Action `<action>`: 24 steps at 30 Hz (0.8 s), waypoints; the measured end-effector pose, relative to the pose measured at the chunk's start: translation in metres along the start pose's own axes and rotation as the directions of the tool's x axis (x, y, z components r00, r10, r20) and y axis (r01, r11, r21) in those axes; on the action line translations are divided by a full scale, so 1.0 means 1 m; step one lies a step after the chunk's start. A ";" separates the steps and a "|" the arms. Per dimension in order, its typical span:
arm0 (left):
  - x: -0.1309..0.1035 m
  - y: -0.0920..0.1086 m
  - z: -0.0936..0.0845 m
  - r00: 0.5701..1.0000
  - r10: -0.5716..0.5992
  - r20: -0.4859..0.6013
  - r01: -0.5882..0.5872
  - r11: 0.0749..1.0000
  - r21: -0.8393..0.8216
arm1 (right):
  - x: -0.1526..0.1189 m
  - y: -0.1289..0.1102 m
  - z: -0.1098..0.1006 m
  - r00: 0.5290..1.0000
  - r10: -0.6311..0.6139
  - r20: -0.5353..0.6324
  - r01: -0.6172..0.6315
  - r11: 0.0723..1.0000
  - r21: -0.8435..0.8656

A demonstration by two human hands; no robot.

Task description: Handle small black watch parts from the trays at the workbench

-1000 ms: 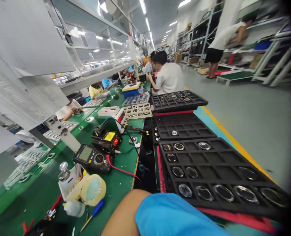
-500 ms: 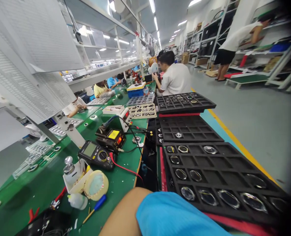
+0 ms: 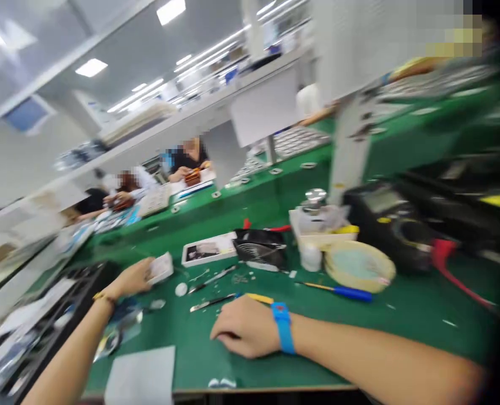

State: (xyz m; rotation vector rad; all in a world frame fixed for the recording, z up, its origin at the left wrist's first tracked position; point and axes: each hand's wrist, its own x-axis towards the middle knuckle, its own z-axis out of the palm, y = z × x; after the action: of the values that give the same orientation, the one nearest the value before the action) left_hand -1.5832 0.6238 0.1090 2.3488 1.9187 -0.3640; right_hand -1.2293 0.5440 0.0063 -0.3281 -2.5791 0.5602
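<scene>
My left hand point(image 3: 134, 277), a thin bracelet at its wrist, has its fingers closed around the edge of a small white box point(image 3: 162, 268) above the green mat. Lower and to the right, my right hand point(image 3: 248, 329) rests low over the mat with fingers curled together; whatever they may hold is hidden. A blue wristband point(image 3: 282, 327) circles that wrist. Just behind it lies a yellow-handled tool point(image 3: 260, 298), partly covered. A slim tool with a dark handle point(image 3: 211, 302) and a white round disc point(image 3: 181, 289) lie between the hands.
A blue-handled screwdriver point(image 3: 351, 293), a round cream dish point(image 3: 360, 266), a multimeter point(image 3: 387, 225) and a black fan-like part point(image 3: 262, 250) stand across the bench. At left is a black compartment tray point(image 3: 79, 315); a white sheet point(image 3: 142, 377) lies in front. Other people sit beyond the bench.
My view has swung left from the aisle and black trays to the bench. Both my hands now show, the left with a white box; before, only part of an arm and a blue sleeve showed.
</scene>
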 end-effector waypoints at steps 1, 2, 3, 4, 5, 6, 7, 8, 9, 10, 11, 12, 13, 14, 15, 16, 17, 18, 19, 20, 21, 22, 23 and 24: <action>-0.017 -0.015 0.003 0.999 -0.049 0.017 0.049 0.999 -0.011 | -0.001 0.004 0.003 1.000 -0.014 -0.017 0.015 0.999 0.041; -0.023 -0.023 0.004 0.997 -0.073 0.026 0.074 0.997 -0.023 | -0.003 0.007 0.003 0.999 -0.022 -0.031 0.024 0.997 0.070; -0.020 -0.027 0.005 0.997 -0.077 0.029 0.078 0.996 -0.034 | -0.006 0.008 0.002 0.999 -0.027 -0.031 0.029 0.996 0.087; -0.013 -0.028 0.004 0.997 -0.074 0.026 0.075 0.996 -0.042 | -0.009 0.008 0.001 0.999 -0.028 -0.030 0.030 0.995 0.093; -0.002 -0.026 0.003 0.998 -0.060 0.021 0.061 0.997 -0.046 | -0.011 0.006 0.000 0.999 -0.026 -0.031 0.029 0.995 0.092; 0.009 -0.022 0.001 0.999 -0.041 0.020 0.042 0.998 -0.047 | -0.012 0.004 -0.001 0.999 -0.024 -0.033 0.027 0.996 0.088; 0.019 -0.018 -0.001 1.000 -0.017 0.024 0.018 0.999 -0.046 | -0.013 0.003 -0.001 0.999 -0.022 -0.039 0.025 0.996 0.083; 0.027 -0.014 -0.002 1.000 0.008 0.030 -0.006 0.999 -0.042 | -0.012 0.002 -0.001 0.999 -0.022 -0.045 0.026 0.997 0.079; 0.032 -0.012 -0.002 0.999 0.030 0.037 -0.028 0.999 -0.037 | -0.011 0.002 0.000 0.998 -0.022 -0.050 0.026 0.997 0.075; 0.036 -0.010 -0.002 0.998 0.047 0.043 -0.046 0.998 -0.031 | -0.010 0.003 0.001 0.998 -0.024 -0.053 0.028 0.997 0.072; 0.037 -0.009 -0.002 0.997 0.059 0.047 -0.058 0.998 -0.025 | -0.009 0.003 0.001 0.998 -0.026 -0.054 0.030 0.997 0.069; 0.037 -0.009 -0.001 0.997 0.063 0.046 -0.062 0.998 -0.017 | -0.009 0.004 0.001 0.998 -0.028 -0.054 0.031 0.997 0.067; 0.036 -0.009 0.000 0.998 0.057 0.041 -0.057 0.998 -0.009 | -0.008 0.004 0.001 0.998 -0.030 -0.054 0.033 0.997 0.066; 0.034 -0.010 0.000 0.998 0.048 0.033 -0.048 0.999 0.001 | -0.009 0.004 0.001 0.998 -0.032 -0.055 0.036 0.997 0.065; 0.030 -0.010 0.000 0.999 0.036 0.021 -0.036 0.999 0.010 | -0.010 0.003 0.001 0.998 -0.035 -0.056 0.039 0.997 0.062; 0.024 -0.009 0.000 1.000 0.023 0.003 -0.023 1.000 0.021 | -0.010 0.003 0.000 0.998 -0.040 -0.056 0.044 0.997 0.058; 0.016 -0.009 0.000 1.000 0.008 -0.020 -0.007 0.999 0.033 | -0.011 0.003 0.000 0.997 -0.049 -0.055 0.052 0.997 0.052; 0.005 -0.007 0.000 0.998 -0.007 -0.055 0.010 0.999 0.043 | -0.011 0.004 0.001 0.997 -0.061 -0.053 0.063 0.997 0.044; -0.009 -0.005 0.000 0.994 -0.023 -0.102 0.028 0.999 0.047 | -0.011 0.005 0.001 0.996 -0.076 -0.051 0.077 0.996 0.034; -0.025 -0.002 0.001 0.986 -0.048 -0.159 0.057 0.997 0.048 | -0.010 0.006 0.003 0.995 -0.091 -0.051 0.092 0.996 0.021; -0.044 0.002 0.004 0.969 -0.074 -0.236 0.085 0.996 0.036 | -0.009 0.007 0.004 0.993 -0.105 -0.052 0.105 0.994 0.006; -0.063 0.009 0.007 0.947 -0.102 -0.303 0.114 0.993 0.019 | -0.006 0.007 0.004 0.992 -0.111 -0.051 0.111 0.994 -0.011; -0.079 0.016 0.011 0.925 -0.160 -0.343 0.177 0.984 0.017 | -0.003 0.006 0.004 0.993 -0.107 -0.044 0.105 0.994 -0.027; -0.092 0.024 0.015 0.896 -0.232 -0.379 0.257 0.966 0.016 | -0.001 0.003 0.003 0.996 -0.091 -0.027 0.089 0.995 -0.043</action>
State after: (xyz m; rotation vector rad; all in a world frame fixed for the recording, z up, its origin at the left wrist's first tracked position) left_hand -1.5783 0.5278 0.1143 2.3556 2.4199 0.0157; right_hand -1.2298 0.5458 0.0024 -0.2309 -2.5655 0.4665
